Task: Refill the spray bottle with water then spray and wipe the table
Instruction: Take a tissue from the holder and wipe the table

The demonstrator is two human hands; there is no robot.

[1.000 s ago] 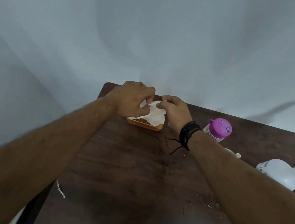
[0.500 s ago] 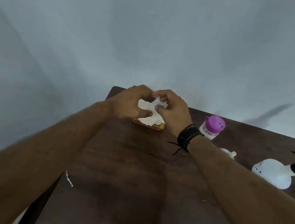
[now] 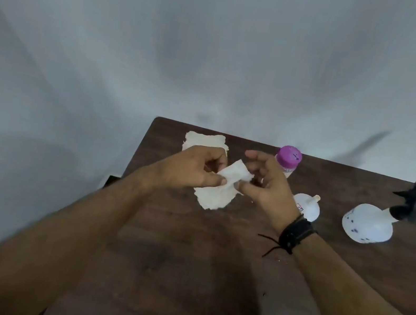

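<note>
Two bare hands meet above the far half of a dark wooden counter (image 3: 207, 282), sharing one white tissue (image 3: 219, 190); the left hand (image 3: 190, 169) pinches the sheet's upper part between thumb and curled fingers, its grip pressed onto the paper; the right hand (image 3: 265, 187) pinches the opposite edge between thumb and a lower finger, the index finger raised and extended above the sheet; the tissue hangs from both grips, its lower part draping toward the counter, though whether it touches the surface cannot be told. A stack of further tissues (image 3: 205, 140) lies near the counter's far left corner, just behind the left hand. A clear bottle with a pink cap (image 3: 288, 157) stands upright behind the right hand; a white funnel (image 3: 308, 207) lies just beside the right wrist, which bears a black wristband (image 3: 294, 233). The spray bottle (image 3: 368, 227), white-bodied with a black trigger head, lies tipped on its side at the right of the counter, well apart from both hands. A plain pale wall (image 3: 220, 48) rises behind the counter.
</note>
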